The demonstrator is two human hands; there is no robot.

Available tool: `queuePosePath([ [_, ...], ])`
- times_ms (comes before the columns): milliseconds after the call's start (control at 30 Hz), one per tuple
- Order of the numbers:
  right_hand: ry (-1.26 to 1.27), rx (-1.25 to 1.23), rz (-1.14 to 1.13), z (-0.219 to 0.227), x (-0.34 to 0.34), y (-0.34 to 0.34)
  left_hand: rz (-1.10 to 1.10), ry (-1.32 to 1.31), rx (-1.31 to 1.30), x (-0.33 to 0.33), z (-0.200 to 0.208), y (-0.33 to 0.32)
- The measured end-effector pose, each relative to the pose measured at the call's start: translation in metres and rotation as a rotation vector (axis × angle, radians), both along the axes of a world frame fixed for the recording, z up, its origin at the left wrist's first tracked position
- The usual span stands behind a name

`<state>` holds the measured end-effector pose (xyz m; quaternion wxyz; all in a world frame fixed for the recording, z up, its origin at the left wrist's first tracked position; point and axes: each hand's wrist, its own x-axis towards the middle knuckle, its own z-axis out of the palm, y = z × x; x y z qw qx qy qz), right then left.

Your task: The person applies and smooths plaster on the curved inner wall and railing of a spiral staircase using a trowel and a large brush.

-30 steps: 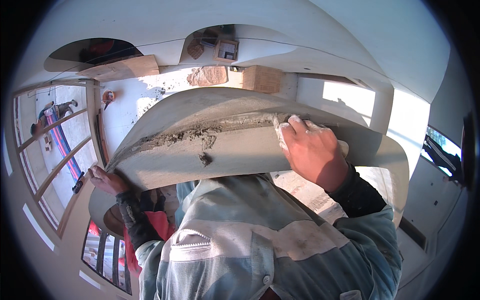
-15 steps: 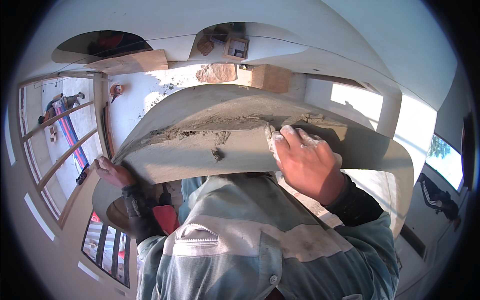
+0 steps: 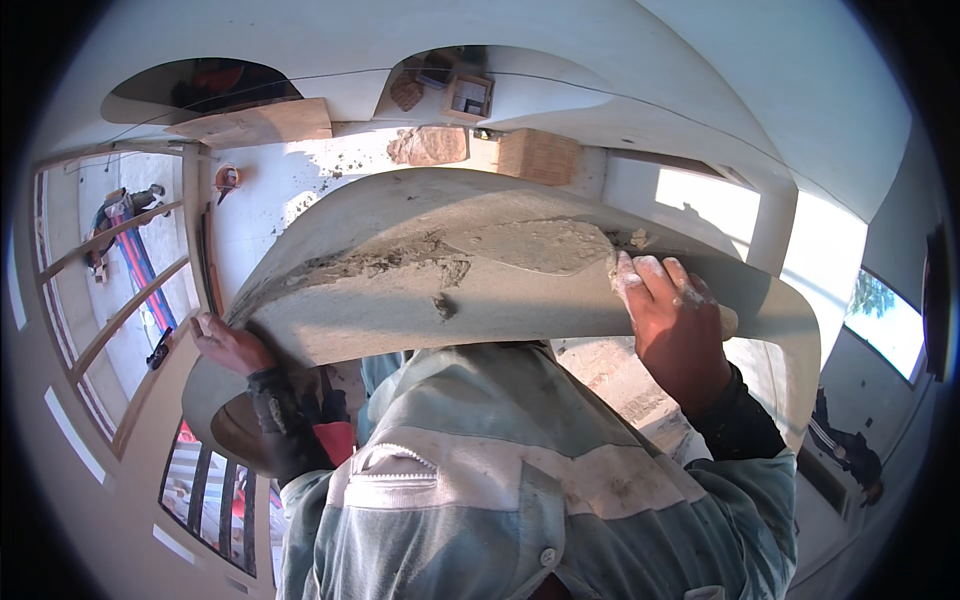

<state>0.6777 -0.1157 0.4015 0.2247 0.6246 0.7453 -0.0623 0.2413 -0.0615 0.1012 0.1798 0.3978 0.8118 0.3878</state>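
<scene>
My right hand (image 3: 682, 325) is closed round the handle (image 3: 729, 321) of a trowel, whose blade (image 3: 545, 247) is coated in grey mortar. The blade lies flat, tip to the left, along the curved plastered ledge (image 3: 540, 315) in front of my chest. Whitish mortar sticks to my fingers. My left hand (image 3: 230, 346) is at the ledge's left end, its fingers bent over the edge. A rough strip of wet mortar (image 3: 375, 263) runs left from the blade, with a small dark lump (image 3: 444, 306) below it.
Far below are a wooden box (image 3: 538, 157), a flattened brown sheet (image 3: 428, 146) and an orange bucket (image 3: 228, 180). A wooden-barred opening (image 3: 125, 305) is on the left, with a person (image 3: 128, 207) beyond. Another person (image 3: 850, 455) is at the far right.
My right hand has moved right along the ledge, and the trowel blade now shows flat over the mortar. My left hand has stayed in place. The person at the far right has shifted lower.
</scene>
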Motion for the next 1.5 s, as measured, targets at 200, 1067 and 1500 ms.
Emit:
queuePosePath([
  [200,-0.186,-0.045,-0.366,0.044,0.047,-0.051,0.007,0.041,0.011,0.005,0.007,0.008],
  [1067,0.050,-0.047,0.177,-0.045,-0.111,0.054,0.027,0.072,0.035,0.004,0.006,0.003],
  [1500,-0.200,-0.170,-0.524,0.048,-0.034,0.024,0.120,0.086,-0.013,0.008,0.004,-0.007],
])
